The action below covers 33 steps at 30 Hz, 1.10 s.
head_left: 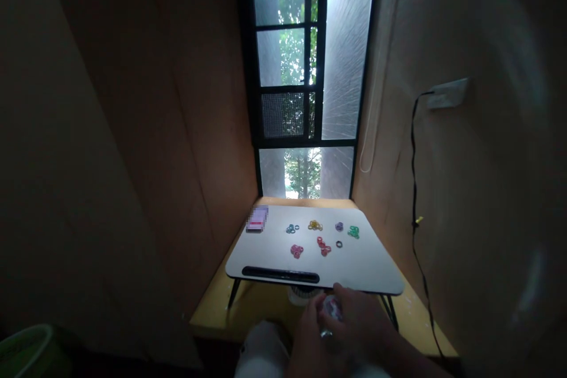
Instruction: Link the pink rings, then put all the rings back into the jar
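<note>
Grip: left hand [311, 320] and right hand [361, 314] closed around clear pack [331, 307], by near edge of worktop [266, 248]. Probably light, slippery, hardly fragile; stiffness unclear. Best held round sides.

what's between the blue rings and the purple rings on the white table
The yellow rings lie between the blue rings and the purple rings, as the head view shows.

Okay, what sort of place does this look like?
Probably a narrow nook in a home: a tall window between close walls, a black cord down the right-hand one, and a short-legged table bearing small coloured rings.
</note>
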Available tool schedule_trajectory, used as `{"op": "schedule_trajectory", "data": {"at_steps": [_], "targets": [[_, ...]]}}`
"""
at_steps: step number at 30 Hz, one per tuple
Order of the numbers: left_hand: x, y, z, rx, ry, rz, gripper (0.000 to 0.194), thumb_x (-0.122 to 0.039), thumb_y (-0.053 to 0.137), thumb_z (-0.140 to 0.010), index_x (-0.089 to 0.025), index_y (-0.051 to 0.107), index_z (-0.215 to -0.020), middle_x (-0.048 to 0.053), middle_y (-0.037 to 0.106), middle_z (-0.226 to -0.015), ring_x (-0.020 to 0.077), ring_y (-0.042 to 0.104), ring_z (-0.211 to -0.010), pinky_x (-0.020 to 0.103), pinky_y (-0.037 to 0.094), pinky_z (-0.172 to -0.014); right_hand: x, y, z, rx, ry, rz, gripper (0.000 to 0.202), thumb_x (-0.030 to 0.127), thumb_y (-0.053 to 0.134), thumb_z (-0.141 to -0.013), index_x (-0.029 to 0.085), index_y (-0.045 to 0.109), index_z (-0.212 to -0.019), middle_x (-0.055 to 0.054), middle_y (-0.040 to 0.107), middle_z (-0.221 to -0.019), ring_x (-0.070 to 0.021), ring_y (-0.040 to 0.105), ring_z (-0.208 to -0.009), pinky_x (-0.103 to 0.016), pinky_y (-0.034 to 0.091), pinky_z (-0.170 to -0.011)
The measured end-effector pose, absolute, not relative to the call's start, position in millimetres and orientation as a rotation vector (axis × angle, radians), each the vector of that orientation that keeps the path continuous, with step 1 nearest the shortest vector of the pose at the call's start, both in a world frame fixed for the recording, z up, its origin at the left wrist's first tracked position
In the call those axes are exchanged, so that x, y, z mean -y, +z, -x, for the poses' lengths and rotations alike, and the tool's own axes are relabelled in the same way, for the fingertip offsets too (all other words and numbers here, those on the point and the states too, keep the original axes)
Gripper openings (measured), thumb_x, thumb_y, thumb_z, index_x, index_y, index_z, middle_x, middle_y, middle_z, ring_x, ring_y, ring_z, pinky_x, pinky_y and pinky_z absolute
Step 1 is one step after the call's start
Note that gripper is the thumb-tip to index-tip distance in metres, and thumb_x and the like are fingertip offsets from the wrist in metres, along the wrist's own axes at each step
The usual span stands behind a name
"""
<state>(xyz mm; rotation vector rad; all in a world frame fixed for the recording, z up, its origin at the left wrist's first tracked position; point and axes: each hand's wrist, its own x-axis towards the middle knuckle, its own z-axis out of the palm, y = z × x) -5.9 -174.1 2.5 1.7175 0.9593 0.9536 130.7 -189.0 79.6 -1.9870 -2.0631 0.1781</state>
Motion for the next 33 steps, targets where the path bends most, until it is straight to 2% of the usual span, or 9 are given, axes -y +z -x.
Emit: {"op": "schedule_trajectory", "data": {"at_steps": [5,8,14,18,21,24,28,30,33], "targets": [[191.5,29.6,19.3,-0.833,0.957,-1.678,0.087,-0.024,0.085,-0.050,-0.021,0.047,-0.129,0.011,0.061,-0.126,0.0296,0.060,-0.113,0.042,0.050,-0.098,215.4,95.3,-123.8,2.041,0.135,1.948,0.037,0.055,0.052,-0.086,0.020,0.063,-0.090,-0.008,0.071,-0.086,-0.0233,0.066,-0.081,-0.030,0.036,-0.068],[194.9,40.4,29.8,-0.719,0.945,-1.688,0.086,-0.018,0.084,-0.051,-0.021,0.048,-0.129,0.010,0.061,-0.126,0.0290,0.060,-0.114,0.043,0.048,-0.101,228.0,109.7,-121.4,2.074,0.113,1.863,0.032,0.050,0.057,-0.083,0.020,0.061,-0.090,-0.007,0.070,-0.086,-0.0210,0.063,-0.078,-0.029,0.034,-0.067],[202.5,37.0,51.9,-0.424,0.866,-1.625,0.106,-0.010,0.084,-0.044,-0.022,0.038,-0.138,0.011,0.056,-0.133,0.0316,0.057,-0.119,0.043,0.048,-0.100,254.9,135.0,-123.1,2.332,0.215,1.446,0.026,0.038,0.061,-0.077,0.020,0.059,-0.096,-0.005,0.065,-0.095,-0.0190,0.058,-0.084,-0.028,0.036,-0.071],[217.0,40.9,53.8,-0.452,0.875,-1.625,0.101,-0.006,0.080,-0.047,-0.022,0.038,-0.137,0.011,0.056,-0.133,0.0306,0.055,-0.120,0.041,0.047,-0.101,264.1,138.0,-120.3,2.278,0.235,1.483,0.037,0.039,0.067,-0.073,0.021,0.058,-0.104,-0.005,0.062,-0.102,-0.0203,0.057,-0.090,-0.029,0.037,-0.074],[226.5,52.0,51.8,-0.537,0.837,-1.645,0.099,-0.005,0.080,-0.047,-0.023,0.040,-0.136,0.010,0.057,-0.131,0.0300,0.057,-0.118,0.040,0.048,-0.099,267.1,137.3,-115.6,2.150,0.179,1.657,0.031,0.045,0.064,-0.077,0.019,0.058,-0.094,-0.005,0.062,-0.095,-0.0193,0.057,-0.084,-0.029,0.035,-0.071],[230.9,60.4,50.1,-0.613,0.837,-1.699,0.101,-0.007,0.083,-0.045,-0.023,0.041,-0.135,0.010,0.056,-0.132,0.0312,0.056,-0.119,0.041,0.047,-0.101,271.3,139.4,-114.0,2.113,0.140,1.694,0.021,0.040,0.057,-0.084,0.019,0.057,-0.088,-0.004,0.061,-0.087,-0.0173,0.056,-0.079,-0.028,0.034,-0.068],[231.0,60.3,47.4,-0.591,0.865,-1.746,0.103,-0.007,0.083,-0.044,-0.024,0.041,-0.136,0.010,0.054,-0.136,0.0326,0.052,-0.124,0.042,0.045,-0.106,279.7,147.2,-118.0,2.226,0.149,1.508,0.014,0.031,0.054,-0.085,0.019,0.059,-0.092,-0.004,0.060,-0.091,-0.0172,0.056,-0.084,-0.028,0.037,-0.071],[230.2,58.3,45.6,-0.578,0.861,-1.742,0.103,-0.008,0.083,-0.045,-0.024,0.040,-0.136,0.010,0.055,-0.134,0.0323,0.053,-0.123,0.042,0.046,-0.105,282.7,149.8,-120.8,2.250,0.168,1.442,0.018,0.031,0.054,-0.086,0.020,0.059,-0.100,-0.006,0.061,-0.099,-0.0181,0.057,-0.089,-0.028,0.039,-0.074],[227.9,55.5,43.5,-0.618,0.823,-1.734,0.101,-0.009,0.082,-0.047,-0.024,0.038,-0.137,0.011,0.057,-0.132,0.0303,0.057,-0.118,0.041,0.050,-0.099,281.3,147.8,-124.7,2.163,0.144,1.576,0.038,0.044,0.063,-0.081,0.020,0.059,-0.110,-0.008,0.062,-0.107,-0.0214,0.058,-0.094,-0.030,0.040,-0.077]]}}
